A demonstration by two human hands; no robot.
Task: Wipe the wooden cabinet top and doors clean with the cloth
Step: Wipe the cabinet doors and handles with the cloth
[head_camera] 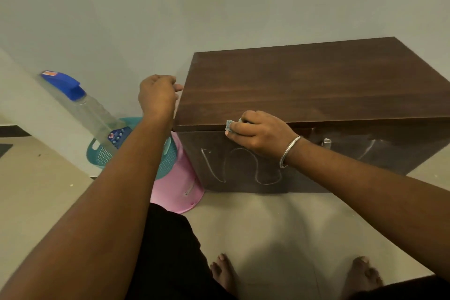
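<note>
Two bare feet (299, 273) are cut off at the bottom edge. Mid-frame, the right hand (260, 133) pinches a small blue-grey cloth (230, 125), mostly hidden under curled fingers, against the cabinet (304, 85) door's upper edge above white scrawled marks (241, 165). The left hand (158, 95), loosely curled and holding nothing, touches the top's left corner. Left of the cabinet: one clear bottle (85, 107), two baskets (170, 168).

The right hand (261, 133) presses a small blue-grey cloth (230, 125) against the top edge of the dark wooden cabinet (304, 85) door, above white chalk-like scribbles (241, 165). The left hand (158, 95), curled, rests at the cabinet's left top corner.
</note>
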